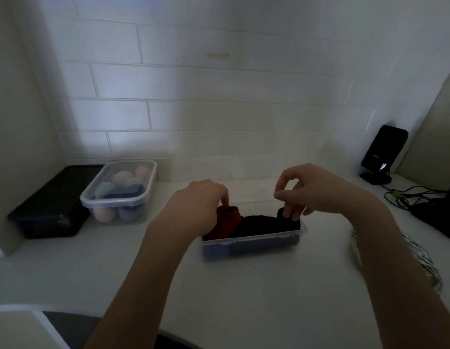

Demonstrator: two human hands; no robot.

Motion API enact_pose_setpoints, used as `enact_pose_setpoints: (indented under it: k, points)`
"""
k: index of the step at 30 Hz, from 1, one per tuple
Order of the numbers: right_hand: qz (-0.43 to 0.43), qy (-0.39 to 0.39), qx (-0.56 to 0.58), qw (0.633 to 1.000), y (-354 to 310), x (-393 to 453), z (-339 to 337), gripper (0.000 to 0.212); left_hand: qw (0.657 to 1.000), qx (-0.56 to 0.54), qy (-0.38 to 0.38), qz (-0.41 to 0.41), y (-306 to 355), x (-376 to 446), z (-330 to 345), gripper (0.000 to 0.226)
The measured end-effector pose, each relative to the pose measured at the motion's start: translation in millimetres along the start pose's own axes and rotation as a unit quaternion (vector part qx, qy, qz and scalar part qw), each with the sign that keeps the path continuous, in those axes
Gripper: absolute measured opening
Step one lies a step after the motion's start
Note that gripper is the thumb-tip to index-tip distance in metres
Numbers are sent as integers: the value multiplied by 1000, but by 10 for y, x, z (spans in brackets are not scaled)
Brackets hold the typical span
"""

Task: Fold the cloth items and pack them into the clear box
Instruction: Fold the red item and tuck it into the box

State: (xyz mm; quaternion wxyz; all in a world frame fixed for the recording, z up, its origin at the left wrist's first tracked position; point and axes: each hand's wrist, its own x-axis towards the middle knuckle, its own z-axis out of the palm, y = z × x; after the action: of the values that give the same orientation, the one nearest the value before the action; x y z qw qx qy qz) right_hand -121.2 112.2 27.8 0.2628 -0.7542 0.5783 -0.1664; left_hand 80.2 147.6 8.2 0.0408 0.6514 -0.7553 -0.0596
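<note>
A clear box (254, 244) sits in the middle of the white counter, packed with dark cloth. A red cloth (227, 220) stands at its left end and a black cloth (264, 224) fills the rest. My left hand (201, 205) presses fingers down onto the red cloth. My right hand (307, 190) hovers over the box's right end, its lower fingers touching the black cloth's raised corner while thumb and forefinger pinch together above. The box's far wall is hidden behind the cloths.
At back left stands a lidded clear container (120, 191) of pastel rolled items, beside a black tray (50, 205). A phone on a stand (383, 153) and cables (410, 195) occupy the back right. A crinkled clear wrapper (425, 260) lies at right.
</note>
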Motion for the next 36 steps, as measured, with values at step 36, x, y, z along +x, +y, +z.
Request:
enact_pose_setpoints:
  k: [36]
  points:
    - [40, 35, -149, 987, 77, 268, 558, 25, 992, -94, 68, 41, 151, -216, -5, 40]
